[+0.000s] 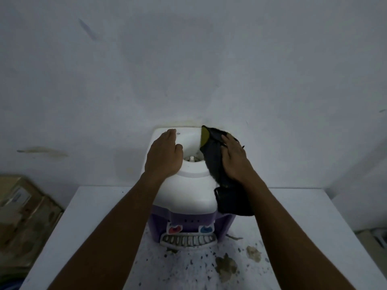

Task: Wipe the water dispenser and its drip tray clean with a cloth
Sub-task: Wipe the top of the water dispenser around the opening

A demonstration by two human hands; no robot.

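Observation:
A small water dispenser (189, 191) with a white top and purple body stands on a white table, seen from above. Its grey slotted drip tray (188, 240) juts out at the front, below a red and a blue tap. My left hand (164, 153) lies flat, fingers straight, on the left of the white top beside the round bottle well. My right hand (234, 158) presses a dark cloth (215, 164) with a yellow-green corner onto the right side of the top. The cloth's lower end hangs over the dispenser's right shoulder.
The white table (94, 227) is speckled with dark spots and brownish stains in front of the dispenser. A pale wall (188, 70) rises directly behind it. Cardboard boxes (23, 206) sit low at the left, beyond the table edge.

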